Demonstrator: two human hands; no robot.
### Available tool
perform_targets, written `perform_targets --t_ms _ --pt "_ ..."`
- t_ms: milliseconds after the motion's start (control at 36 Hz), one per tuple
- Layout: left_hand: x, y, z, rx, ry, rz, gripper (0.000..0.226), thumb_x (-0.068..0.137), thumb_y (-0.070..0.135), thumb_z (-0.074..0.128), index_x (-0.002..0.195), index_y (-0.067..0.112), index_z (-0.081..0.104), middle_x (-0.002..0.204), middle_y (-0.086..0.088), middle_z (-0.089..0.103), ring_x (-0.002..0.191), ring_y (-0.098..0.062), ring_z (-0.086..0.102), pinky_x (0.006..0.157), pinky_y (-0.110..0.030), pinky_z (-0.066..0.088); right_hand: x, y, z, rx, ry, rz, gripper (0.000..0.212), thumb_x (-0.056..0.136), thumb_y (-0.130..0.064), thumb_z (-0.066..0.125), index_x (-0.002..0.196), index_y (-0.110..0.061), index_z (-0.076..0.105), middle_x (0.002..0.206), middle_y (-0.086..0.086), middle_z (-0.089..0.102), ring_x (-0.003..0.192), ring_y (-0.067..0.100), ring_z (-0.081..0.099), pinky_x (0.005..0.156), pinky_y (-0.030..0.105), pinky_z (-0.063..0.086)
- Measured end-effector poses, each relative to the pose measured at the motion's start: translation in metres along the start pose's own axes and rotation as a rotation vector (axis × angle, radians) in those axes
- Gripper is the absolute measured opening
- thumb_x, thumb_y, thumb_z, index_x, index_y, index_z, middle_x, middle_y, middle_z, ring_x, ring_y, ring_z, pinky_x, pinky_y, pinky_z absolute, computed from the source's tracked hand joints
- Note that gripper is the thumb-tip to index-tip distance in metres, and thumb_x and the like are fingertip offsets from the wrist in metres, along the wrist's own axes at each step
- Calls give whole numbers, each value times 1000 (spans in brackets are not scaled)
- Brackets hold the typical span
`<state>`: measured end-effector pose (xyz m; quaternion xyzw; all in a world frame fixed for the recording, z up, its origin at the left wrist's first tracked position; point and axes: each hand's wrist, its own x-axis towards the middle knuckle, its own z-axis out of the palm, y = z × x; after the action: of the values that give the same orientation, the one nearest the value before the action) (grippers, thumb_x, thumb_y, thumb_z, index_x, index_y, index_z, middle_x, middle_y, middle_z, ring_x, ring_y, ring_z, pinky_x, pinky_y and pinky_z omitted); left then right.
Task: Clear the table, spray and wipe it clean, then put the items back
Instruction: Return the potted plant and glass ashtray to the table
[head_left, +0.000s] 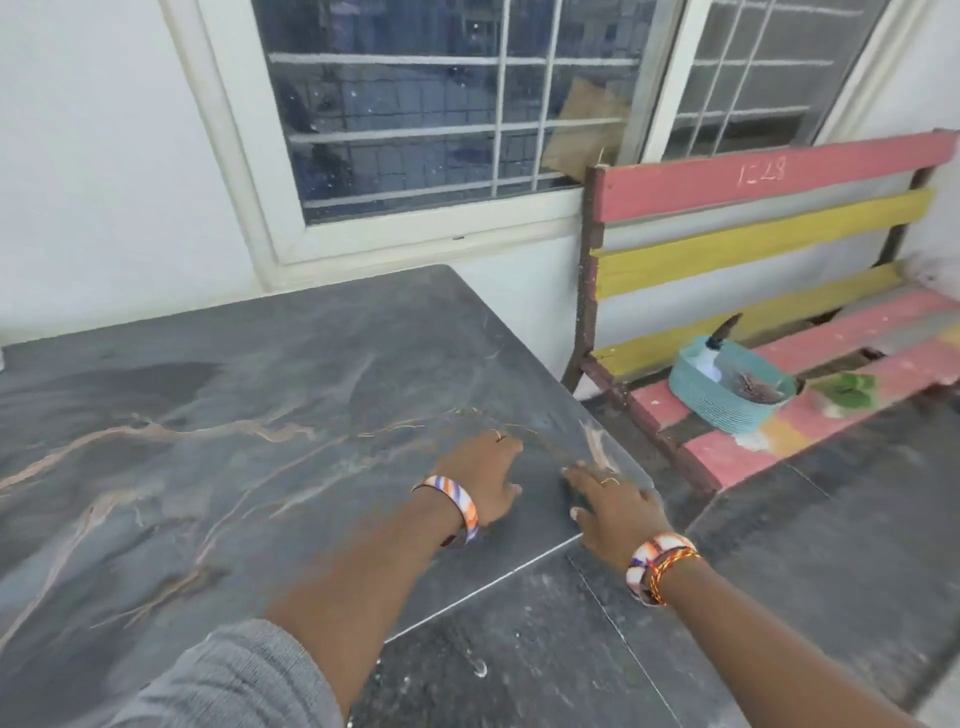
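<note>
Head view, one frame, motion-blurred. Table (218, 415): dark grey marble-patterned top with pale tan veins, lying bare across the left and centre, its right corner rounded and standing near a bench. Left hand (480, 475): reaching over the table's right corner, fingers looking straight and loose, gripping nothing; a striped orange, white and blue bangle (454, 504) is sitting on its wrist, a grey sleeve (228, 675) covering the upper forearm. Right hand (615, 501): lying just beside the left one at the table's edge, fingers spread and relaxed, likewise holding nothing; whether either palm is touching the surface cannot be told through the blur. A similar bangle and red-yellow thread are circling the right wrist. Bench (769, 218): pink and yellow slats, standing to the right of the table below a barred window (447, 104). Basket (727, 397): teal, woven, resting on the bench seat, well apart from both hands, holding a white spray bottle (714, 356) with a dark nozzle. Green cloth (847, 392): lying on the seat just right of the basket.
</note>
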<state>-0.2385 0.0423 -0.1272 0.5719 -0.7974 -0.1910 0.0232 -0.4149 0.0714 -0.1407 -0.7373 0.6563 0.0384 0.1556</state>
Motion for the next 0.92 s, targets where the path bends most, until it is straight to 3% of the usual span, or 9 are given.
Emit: perform_targets --t_ms 83,167,278,361,500,611,722,833,917 --pt "9 44 12 48 -75 81 61 91 32 50 143 12 26 151 -9 27 139 -24 26 112 -32 23 -22 38 2 -76 -107 -60 60 97 -22 39 149 -36 13 158 -12 3 146 13 6 114 47 15" --pt "21 79 25 146 -204 53 60 87 38 53 137 8 37 143 -12 39 132 -28 38 109 -37 33 -32 61 0 -125 -192 -99 66 97 -16 40 150 -34 4 158 -13 -3 147 14 1 114 52 15" --pt "44 92 43 340 -277 -30 38 80 40 58 104 11 62 112 -8 64 100 -28 61 86 -33 51 -33 66 0 -122 -231 -131 67 96 -14 41 150 -28 3 159 -9 -3 146 16 9 114 53 12" --pt "52 100 30 392 -277 -6 25 76 30 65 90 8 67 99 -9 70 92 -28 65 74 -30 51 -30 63 -2 -122 -238 -157 65 96 -11 40 150 -25 7 159 -9 1 141 22 28 112 49 22" --pt "66 111 16 399 -271 9 24 74 19 68 93 4 68 102 -17 70 95 -32 66 75 -36 52 -27 71 -14 -111 -238 -229 61 96 -7 39 149 -26 15 154 2 27 129 32 43 98 41 43" --pt "79 116 15 417 -284 22 15 79 19 63 85 6 66 91 -17 68 86 -31 65 75 -35 52 -22 77 -21 -185 -197 -311 50 94 -9 43 142 -20 34 124 15 57 110 36 56 87 41 50" --pt "100 125 9 219 -311 59 23 81 20 57 93 7 72 77 -7 64 63 -14 56 60 -18 44 -8 89 -26 -214 -173 -435 39 94 -17 45 132 -17 47 120 15 58 109 35 57 87 43 51" --pt "132 143 6 59 -229 123 22 84 17 56 100 12 71 105 0 71 86 -9 58 72 -14 36 9 117 -39 -133 -149 -532 40 94 -14 41 130 -25 54 120 13 62 109 32 58 89 42 50" --pt "163 164 3 -1 -185 138 25 86 17 55 106 12 69 111 -2 69 103 -15 61 78 -14 36 25 149 -52 -100 -153 -538 39 93 -16 43 129 -25 56 120 11 63 111 32 58 89 40 48"
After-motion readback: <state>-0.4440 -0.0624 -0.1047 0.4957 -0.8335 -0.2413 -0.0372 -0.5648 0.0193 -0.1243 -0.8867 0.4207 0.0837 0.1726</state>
